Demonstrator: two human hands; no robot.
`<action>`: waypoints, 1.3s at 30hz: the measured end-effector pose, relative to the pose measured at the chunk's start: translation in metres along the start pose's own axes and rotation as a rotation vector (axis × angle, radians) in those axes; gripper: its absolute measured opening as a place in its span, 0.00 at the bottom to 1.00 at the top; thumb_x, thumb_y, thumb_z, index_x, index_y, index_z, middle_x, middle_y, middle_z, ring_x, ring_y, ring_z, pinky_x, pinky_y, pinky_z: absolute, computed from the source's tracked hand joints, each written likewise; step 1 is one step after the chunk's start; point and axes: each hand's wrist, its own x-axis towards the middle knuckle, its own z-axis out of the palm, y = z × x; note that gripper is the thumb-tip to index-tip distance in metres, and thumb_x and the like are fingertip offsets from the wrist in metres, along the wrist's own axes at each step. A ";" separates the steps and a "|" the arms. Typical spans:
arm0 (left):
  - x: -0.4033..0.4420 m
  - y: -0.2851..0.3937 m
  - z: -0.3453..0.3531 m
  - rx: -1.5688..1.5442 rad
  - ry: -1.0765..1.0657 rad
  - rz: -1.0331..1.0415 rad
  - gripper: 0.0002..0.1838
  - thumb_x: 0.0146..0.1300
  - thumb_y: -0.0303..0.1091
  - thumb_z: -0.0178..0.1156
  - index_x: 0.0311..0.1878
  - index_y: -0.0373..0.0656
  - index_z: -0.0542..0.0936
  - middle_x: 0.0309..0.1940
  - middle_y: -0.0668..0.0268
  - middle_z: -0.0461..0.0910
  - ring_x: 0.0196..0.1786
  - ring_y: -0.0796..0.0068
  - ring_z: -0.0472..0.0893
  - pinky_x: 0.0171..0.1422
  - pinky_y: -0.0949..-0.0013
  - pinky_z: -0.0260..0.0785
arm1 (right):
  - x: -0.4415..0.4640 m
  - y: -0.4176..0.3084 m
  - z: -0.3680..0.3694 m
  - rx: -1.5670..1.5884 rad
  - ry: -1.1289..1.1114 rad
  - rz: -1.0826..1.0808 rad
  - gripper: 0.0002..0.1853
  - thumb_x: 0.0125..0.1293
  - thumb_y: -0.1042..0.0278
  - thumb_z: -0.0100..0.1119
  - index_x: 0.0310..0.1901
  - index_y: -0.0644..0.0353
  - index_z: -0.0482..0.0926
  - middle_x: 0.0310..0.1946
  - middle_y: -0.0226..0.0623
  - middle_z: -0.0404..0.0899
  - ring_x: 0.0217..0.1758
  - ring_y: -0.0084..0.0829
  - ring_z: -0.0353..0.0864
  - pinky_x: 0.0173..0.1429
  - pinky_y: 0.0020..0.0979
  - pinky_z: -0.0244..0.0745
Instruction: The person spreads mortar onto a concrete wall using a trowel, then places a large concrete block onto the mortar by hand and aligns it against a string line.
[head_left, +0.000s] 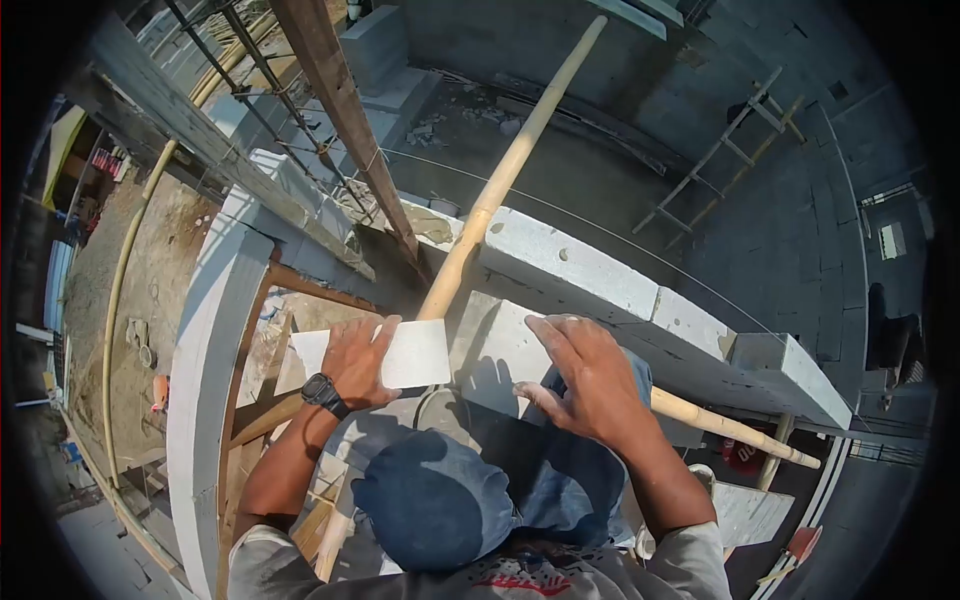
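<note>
My left hand, with a dark watch on the wrist, is closed over a small white block; its thumb lies along the face and its fingertips reach the far edge. To the right, my right hand is open, thumb and fingers apart and curved. Its fingertips are at the edge of a second pale block, and I cannot tell whether they touch it. Shadows of fingers fall on that block's shaded side. A round grey container sits below, between the hands, partly hidden by my knee.
A row of pale wall blocks runs to the right, with a taut string beyond it. One bamboo pole slants away ahead; another bamboo pole lies right of my leg. A wooden post stands ahead left. A ladder leans at far right.
</note>
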 end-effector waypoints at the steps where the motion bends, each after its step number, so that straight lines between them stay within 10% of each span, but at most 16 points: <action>1: 0.000 0.002 -0.011 -0.009 0.046 0.019 0.60 0.41 0.50 0.85 0.79 0.41 0.68 0.63 0.51 0.75 0.68 0.47 0.74 0.73 0.42 0.61 | 0.033 -0.019 0.020 -0.009 -0.030 -0.123 0.52 0.57 0.54 0.81 0.79 0.64 0.63 0.61 0.53 0.79 0.64 0.56 0.78 0.71 0.52 0.72; 10: 0.012 0.010 -0.077 -0.145 0.270 0.195 0.52 0.36 0.52 0.84 0.64 0.31 0.77 0.49 0.51 0.80 0.56 0.51 0.76 0.65 0.49 0.62 | 0.136 -0.076 0.044 -0.163 -0.385 -0.202 0.78 0.42 0.52 0.88 0.86 0.66 0.39 0.57 0.61 0.76 0.58 0.58 0.78 0.65 0.51 0.73; 15: 0.002 0.024 -0.113 -0.366 0.460 0.274 0.65 0.39 0.61 0.84 0.77 0.37 0.64 0.69 0.51 0.71 0.77 0.48 0.68 0.81 0.41 0.52 | 0.111 -0.072 -0.029 -0.188 -0.333 -0.104 0.79 0.38 0.53 0.88 0.87 0.66 0.43 0.52 0.55 0.76 0.56 0.52 0.75 0.65 0.48 0.68; 18: -0.021 -0.013 -0.130 -0.423 0.704 0.128 0.61 0.44 0.67 0.83 0.78 0.44 0.70 0.77 0.53 0.69 0.83 0.46 0.63 0.85 0.40 0.50 | 0.090 -0.060 -0.099 -0.238 -0.245 -0.035 0.75 0.37 0.46 0.84 0.86 0.66 0.51 0.50 0.52 0.77 0.54 0.49 0.76 0.59 0.48 0.69; 20: -0.010 -0.056 -0.074 -0.882 0.981 0.083 0.41 0.61 0.50 0.77 0.74 0.43 0.74 0.70 0.51 0.76 0.75 0.51 0.75 0.79 0.51 0.64 | 0.084 -0.067 -0.148 -0.167 -0.134 0.160 0.75 0.35 0.36 0.81 0.85 0.65 0.56 0.54 0.55 0.78 0.58 0.50 0.79 0.62 0.52 0.72; 23: 0.013 -0.092 0.025 -1.292 0.664 -0.420 0.39 0.63 0.47 0.76 0.72 0.38 0.73 0.69 0.50 0.79 0.71 0.54 0.79 0.75 0.52 0.70 | 0.083 -0.051 -0.203 -0.152 0.164 0.247 0.75 0.33 0.24 0.76 0.83 0.64 0.61 0.60 0.59 0.79 0.61 0.54 0.82 0.68 0.60 0.74; 26: 0.044 -0.098 0.123 -1.297 0.487 -0.485 0.40 0.62 0.47 0.78 0.70 0.34 0.75 0.65 0.44 0.81 0.66 0.53 0.84 0.69 0.55 0.77 | 0.104 -0.020 -0.234 -0.288 0.355 0.236 0.76 0.33 0.16 0.73 0.81 0.63 0.66 0.63 0.61 0.80 0.63 0.56 0.85 0.71 0.67 0.76; 31: 0.120 -0.063 0.184 -1.532 0.253 -0.489 0.34 0.64 0.40 0.78 0.68 0.34 0.77 0.65 0.48 0.82 0.65 0.59 0.84 0.63 0.60 0.80 | 0.210 0.045 -0.189 -0.224 0.362 0.303 0.69 0.35 0.28 0.79 0.77 0.68 0.69 0.60 0.66 0.80 0.60 0.57 0.86 0.67 0.57 0.79; 33: 0.159 -0.046 0.185 -1.647 0.277 -0.473 0.32 0.65 0.40 0.76 0.67 0.32 0.77 0.64 0.49 0.82 0.65 0.61 0.83 0.67 0.61 0.77 | 0.258 0.070 -0.136 -0.180 0.344 0.274 0.59 0.39 0.51 0.82 0.74 0.75 0.69 0.57 0.63 0.82 0.58 0.53 0.87 0.63 0.47 0.82; 39: 0.268 -0.016 0.179 -1.966 0.188 -0.424 0.41 0.75 0.50 0.64 0.82 0.41 0.61 0.72 0.54 0.76 0.66 0.61 0.84 0.67 0.51 0.77 | 0.357 0.130 0.023 0.061 0.044 0.292 0.44 0.47 0.50 0.84 0.60 0.74 0.76 0.48 0.52 0.87 0.48 0.41 0.90 0.54 0.39 0.84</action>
